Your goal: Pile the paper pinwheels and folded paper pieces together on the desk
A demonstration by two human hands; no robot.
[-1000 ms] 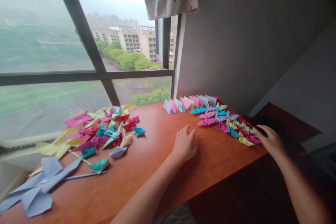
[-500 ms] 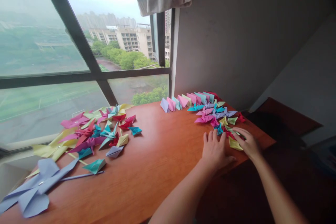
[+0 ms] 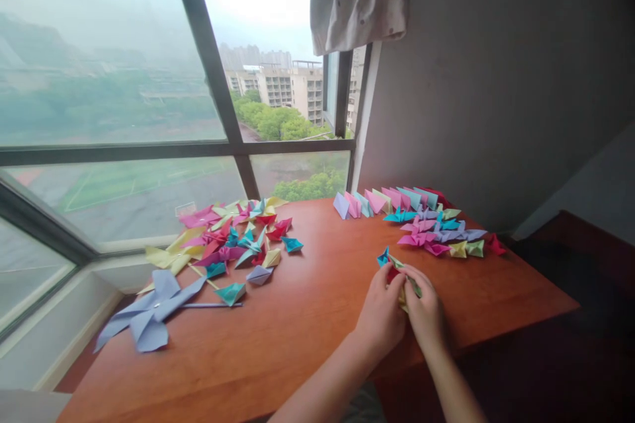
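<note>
left hand [image 3: 381, 312]: fingers curling nearly closed, gripping one side of paper bundle [image 3: 395, 262]
right hand [image 3: 425, 307]: fingers bending nearly closed, gripping the bundle's other side
bundle: blue, red, green, yellow folds showing between both hands, over desk [image 3: 297, 317]; contact with desk unclear
paper cranes [image 3: 418, 238]: lying beyond bundle
folded triangles [image 3: 378, 202]: standing farther beyond bundle
pinwheel [image 3: 157, 305]: lying well left of bundle
</note>
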